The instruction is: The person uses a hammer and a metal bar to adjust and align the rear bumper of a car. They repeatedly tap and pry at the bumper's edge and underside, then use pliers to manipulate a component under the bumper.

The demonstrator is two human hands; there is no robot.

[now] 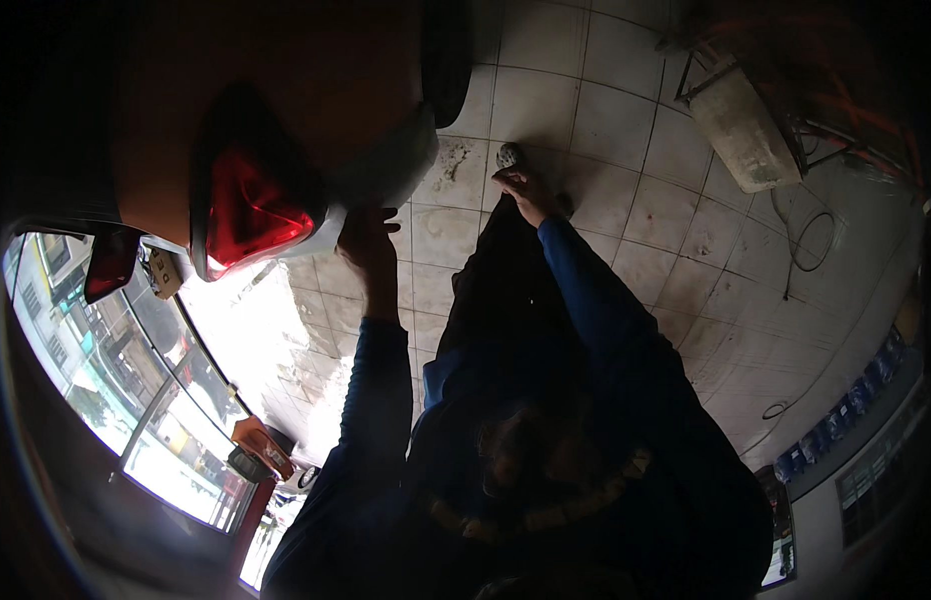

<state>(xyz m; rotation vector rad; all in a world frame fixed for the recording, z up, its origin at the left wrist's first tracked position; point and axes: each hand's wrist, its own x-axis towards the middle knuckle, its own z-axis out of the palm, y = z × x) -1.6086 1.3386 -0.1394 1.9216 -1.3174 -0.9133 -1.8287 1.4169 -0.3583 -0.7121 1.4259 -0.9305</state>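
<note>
On the left, an orange vehicle's rear corner shows a red tail light and a grey bumper. My left hand is raised at the bumper's lower edge, with a couple of fingertips apart. Shadow hides its other fingers, and I cannot tell whether it touches the bumper. My right hand is in front of me to the right, its thumb and fingers drawn together in a pinch. Whatever lies between them is too small and dark to make out. Just beyond it a mottled shoe tip shows on the floor.
Pale floor tiles with dark stains spread ahead. A worn whitish box-shaped object in a metal frame stands far right, a thin cable beside it. Blue packages line the right wall. Bright windows lie left.
</note>
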